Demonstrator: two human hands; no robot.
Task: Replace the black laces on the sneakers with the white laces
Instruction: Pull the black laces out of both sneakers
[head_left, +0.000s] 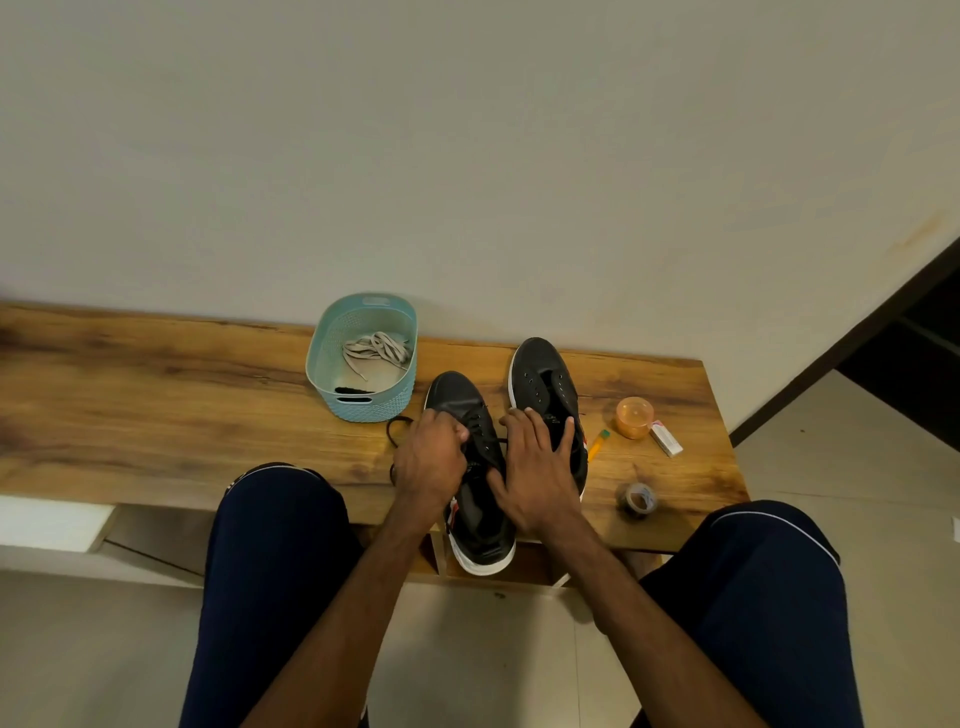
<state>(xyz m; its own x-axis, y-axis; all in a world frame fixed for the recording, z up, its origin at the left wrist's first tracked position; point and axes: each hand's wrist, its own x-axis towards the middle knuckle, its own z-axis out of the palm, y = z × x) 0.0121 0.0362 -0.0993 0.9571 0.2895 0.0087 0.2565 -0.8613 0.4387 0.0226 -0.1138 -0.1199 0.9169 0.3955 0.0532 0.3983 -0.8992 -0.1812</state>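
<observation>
Head view: a person sits at a wooden table (156, 395), with knees in dark blue trousers (275, 545) on either side of the arms.

Two black sneakers with white soles stand side by side on the table, toes toward the wall. The near sneaker (457, 397) hangs its heel over the table's front edge. The far sneaker (540, 374) sits just beside it to the right and further back; its upper eyelets look bare.

The left hand (428, 457) is on the near sneaker's lacing, fingers curled tight and holding the black lace (388, 430). The pinch itself is hidden under the knuckles. A loop of that lace lies on the table just left of the hand, and a strand runs across toward the other hand.

The right hand (540, 467) lies flat with fingers spread wide and straight. The thumb is on the near sneaker and the fingertips rest on the far sneaker.

The white laces (376, 347) lie bundled in a teal basket (363, 408) by the wall, left of the sneakers. A dark scrap lies in it too; I cannot tell what it is.

To the right of the sneakers are a pencil (596, 447), an orange tub (634, 417), a small white box (666, 439) and a tape roll (638, 499).
</observation>
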